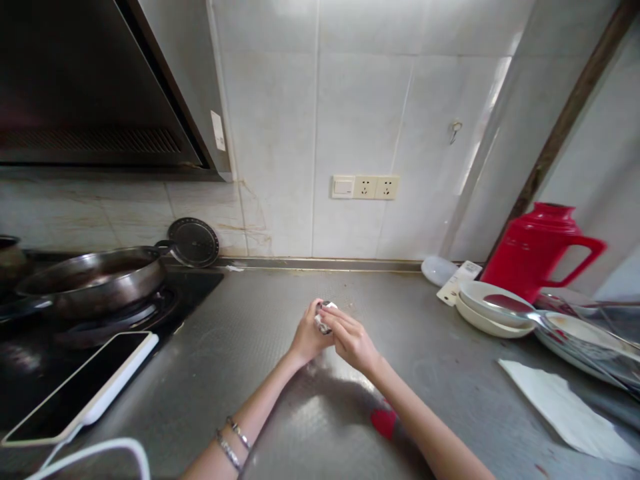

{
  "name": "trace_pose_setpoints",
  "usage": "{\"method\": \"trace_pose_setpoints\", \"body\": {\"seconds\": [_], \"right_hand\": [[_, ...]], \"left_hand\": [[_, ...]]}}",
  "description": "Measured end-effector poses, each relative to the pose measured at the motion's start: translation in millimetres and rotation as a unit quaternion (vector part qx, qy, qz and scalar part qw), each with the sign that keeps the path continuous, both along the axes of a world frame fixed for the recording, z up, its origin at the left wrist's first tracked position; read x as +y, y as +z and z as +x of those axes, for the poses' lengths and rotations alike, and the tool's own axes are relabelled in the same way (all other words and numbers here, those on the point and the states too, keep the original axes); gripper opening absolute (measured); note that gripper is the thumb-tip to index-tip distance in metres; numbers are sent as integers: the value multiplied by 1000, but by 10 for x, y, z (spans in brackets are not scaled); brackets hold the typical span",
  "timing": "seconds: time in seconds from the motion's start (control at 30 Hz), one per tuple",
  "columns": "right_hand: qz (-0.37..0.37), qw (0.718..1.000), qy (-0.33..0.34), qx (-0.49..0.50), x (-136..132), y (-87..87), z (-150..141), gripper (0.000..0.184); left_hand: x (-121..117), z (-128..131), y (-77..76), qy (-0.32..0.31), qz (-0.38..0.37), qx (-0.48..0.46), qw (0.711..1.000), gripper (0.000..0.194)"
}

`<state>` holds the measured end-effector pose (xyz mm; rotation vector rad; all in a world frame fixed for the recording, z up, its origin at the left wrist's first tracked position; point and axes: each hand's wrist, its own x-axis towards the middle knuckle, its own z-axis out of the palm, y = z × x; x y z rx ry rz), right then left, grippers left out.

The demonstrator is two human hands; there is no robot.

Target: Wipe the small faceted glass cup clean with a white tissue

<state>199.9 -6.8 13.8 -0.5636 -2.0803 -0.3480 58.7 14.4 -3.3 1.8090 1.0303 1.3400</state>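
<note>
Over the middle of the metal counter (225, 340), the left hand (306, 340) curls around a small white-and-dark thing (322, 325) (too covered for me to name). The right hand (354, 341) lays bunched fingers against it; whether they pinch, I can't tell from here.

Cool light whitens the tiled wall (280, 120) at top centre and streaks its upper right; the hood (90, 80), upper left, sits dark. Glare pools on the desk (310, 420) at lower centre. Wide-angle stretch tilts the red flask (525, 250) outward; fine detail looks soft.
</note>
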Motion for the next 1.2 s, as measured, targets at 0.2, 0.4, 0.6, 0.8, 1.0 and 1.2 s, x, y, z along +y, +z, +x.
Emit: {"method": "trace_pose_setpoints", "body": {"seconds": [0.2,0.4,0.6,0.8,1.0,1.2], "right_hand": [[-4,999,-14,41,46,-15,80,54],[-31,998,29,41,-14,-13,-2,47],[-96,975,-19,200,63,-21,38,32],[-52,990,32,124,4,-41,1,44],[-82,982,12,170,60,-50,17,39],[-53,986,1,160,64,-81,28,41]], "left_hand": [[-36,17,37,14,11,21,1000,72],[-16,16,26,-14,-12,-15,1000,70],[-66,65,59,-27,-54,-39,997,66],[-24,48,22,-63,-110,-90,988,58],[-56,44,69,-66,-114,-96,987,57],[-67,45,63,-49,-110,-80,990,58]]}}
